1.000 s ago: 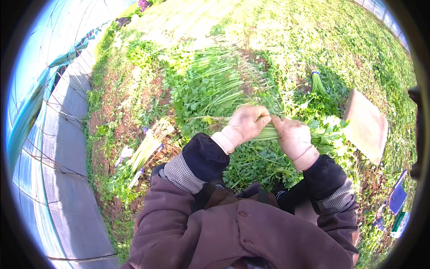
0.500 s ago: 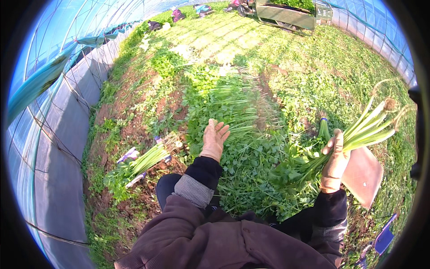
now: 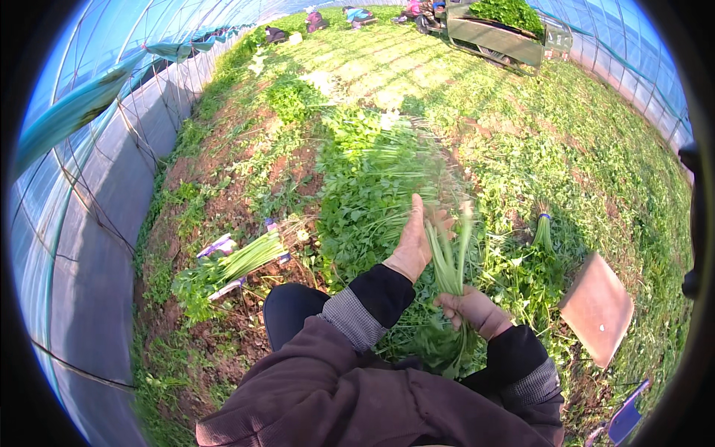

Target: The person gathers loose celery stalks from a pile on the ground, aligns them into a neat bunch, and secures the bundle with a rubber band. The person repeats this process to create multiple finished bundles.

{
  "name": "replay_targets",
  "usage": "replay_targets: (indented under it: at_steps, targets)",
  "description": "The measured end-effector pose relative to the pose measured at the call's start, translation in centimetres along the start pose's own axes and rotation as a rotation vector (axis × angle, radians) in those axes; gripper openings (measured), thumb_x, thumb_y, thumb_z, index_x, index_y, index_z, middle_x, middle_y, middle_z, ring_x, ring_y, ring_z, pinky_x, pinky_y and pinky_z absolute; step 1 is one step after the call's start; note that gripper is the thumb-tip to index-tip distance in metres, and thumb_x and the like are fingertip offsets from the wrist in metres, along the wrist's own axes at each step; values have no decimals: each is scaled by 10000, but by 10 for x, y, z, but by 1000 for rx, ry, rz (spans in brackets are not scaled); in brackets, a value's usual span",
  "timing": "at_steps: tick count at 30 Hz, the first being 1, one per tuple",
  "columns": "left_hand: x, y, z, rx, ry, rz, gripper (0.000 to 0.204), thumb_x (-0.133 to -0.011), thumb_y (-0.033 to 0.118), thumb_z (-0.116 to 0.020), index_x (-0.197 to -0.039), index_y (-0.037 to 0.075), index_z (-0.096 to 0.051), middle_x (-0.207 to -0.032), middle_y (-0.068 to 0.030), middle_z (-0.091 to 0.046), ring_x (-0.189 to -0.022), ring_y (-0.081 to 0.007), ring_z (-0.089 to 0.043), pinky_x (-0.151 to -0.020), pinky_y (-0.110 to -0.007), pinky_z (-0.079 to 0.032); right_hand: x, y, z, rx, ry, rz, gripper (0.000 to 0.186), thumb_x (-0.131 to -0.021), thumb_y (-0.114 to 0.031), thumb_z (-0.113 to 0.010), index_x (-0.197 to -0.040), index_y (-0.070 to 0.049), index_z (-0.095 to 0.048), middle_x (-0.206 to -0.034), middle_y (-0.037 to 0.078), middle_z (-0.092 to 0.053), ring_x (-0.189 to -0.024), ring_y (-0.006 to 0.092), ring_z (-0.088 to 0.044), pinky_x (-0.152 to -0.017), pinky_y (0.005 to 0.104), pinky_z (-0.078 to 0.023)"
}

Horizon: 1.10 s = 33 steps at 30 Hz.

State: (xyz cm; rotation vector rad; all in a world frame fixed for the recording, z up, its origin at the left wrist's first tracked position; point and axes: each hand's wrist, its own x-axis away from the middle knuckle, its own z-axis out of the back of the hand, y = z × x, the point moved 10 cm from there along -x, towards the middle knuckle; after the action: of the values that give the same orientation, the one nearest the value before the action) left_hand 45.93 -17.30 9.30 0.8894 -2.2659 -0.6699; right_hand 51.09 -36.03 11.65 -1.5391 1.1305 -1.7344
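Observation:
My right hand [image 3: 477, 311] is closed round a small bunch of celery [image 3: 447, 264]. The bunch stands nearly upright in front of my body, its leaves hanging below the fist and its root ends upward, blurred by motion. Beside the upper stalks is my left hand [image 3: 415, 242], thumb up and fingers apart; it is close to the stalks, but I cannot tell whether it touches them. Just beyond both hands lies a long heap of cut celery [image 3: 365, 179], leaves to the left and roots to the right.
On the soil at left lies a celery bundle [image 3: 253, 255] with purple-and-white wrapping. To the right are a tied bundle [image 3: 544, 232], a reddish flat board [image 3: 598, 311] and a blue-purple object [image 3: 627, 416]. A greens-laden cart [image 3: 495, 37] and several people are far off; plastic sheeting [image 3: 89, 246] walls the left.
My right hand has swung the celery bunch inward from the right, turning its roots upward. My left hand has moved right, up beside the stalks. The view has shifted slightly.

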Motion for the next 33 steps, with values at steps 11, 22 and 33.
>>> replay_targets:
  at_steps: [11,22,33]
  targets:
    - [86,-40,-57,-416,-688,186,712,-985,576,-515,-1398,-4,-481,-1196,-150,-648,-1021,-238,-647,-844,-371,-562,-7,-6,-20,-417,-262,277,293,-1017,-343,-596,-1074,-56,-616,-744,-4,-561,-594,138,-548,-595,313,-503]
    - [79,-18,-62,-234,-521,15,372,-957,219,-694,-1247,10,-588,-980,-142,-712,-808,-230,-712,-711,-354,-604,4,-45,10,-362,-32,431,795,-906,-526,-694,-1460,-22,-427,-1342,125,-574,-1195,216,-572,-1004,366,-481]
    - [94,-63,-67,-369,-601,184,433,-960,253,-691,-1298,22,-551,-1029,-153,-708,-904,-251,-716,-769,-370,-604,7,-58,38,-432,201,535,335,-1028,-296,-588,-1278,-80,-643,-1121,41,-723,-938,110,-681,-725,250,-562]
